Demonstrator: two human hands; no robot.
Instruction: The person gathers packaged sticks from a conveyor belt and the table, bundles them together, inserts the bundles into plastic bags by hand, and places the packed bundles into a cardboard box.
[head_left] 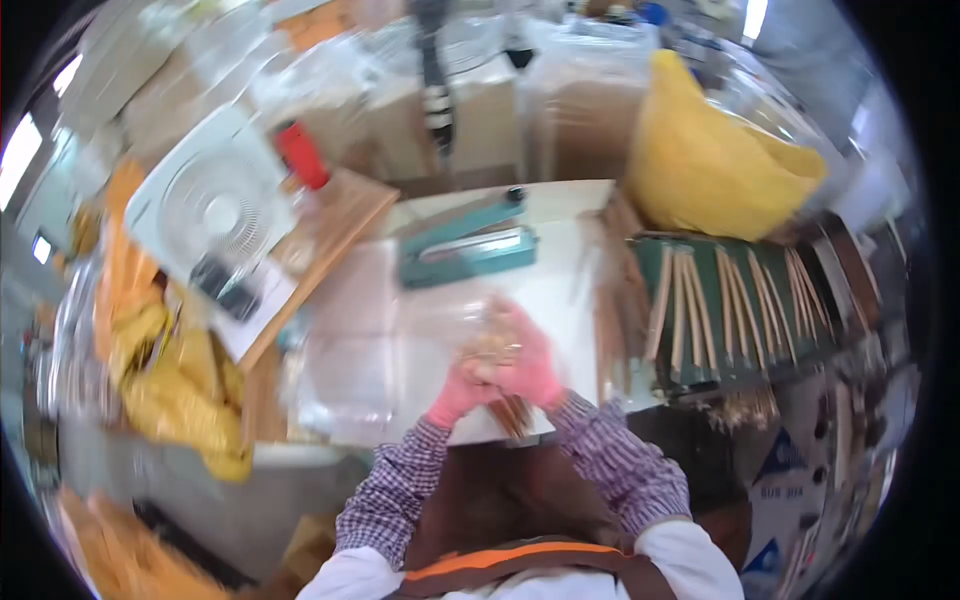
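Both hands wear pink gloves and meet over the front middle of the white table. My left hand is closed on the lower left side of a bundle of thin brown sticks, whose ends stick out below the hands. On the bundle's right side, my right hand is closed too, its fingers blurred. A clear plastic bag lies against the hands at their upper left. Behind them stands a teal sealer with a black-tipped arm.
Flat clear bags lie left of the hands. Farther left are a wooden board, a white fan and a red object. At right, a green tray holds several sticks, with a yellow bag behind it.
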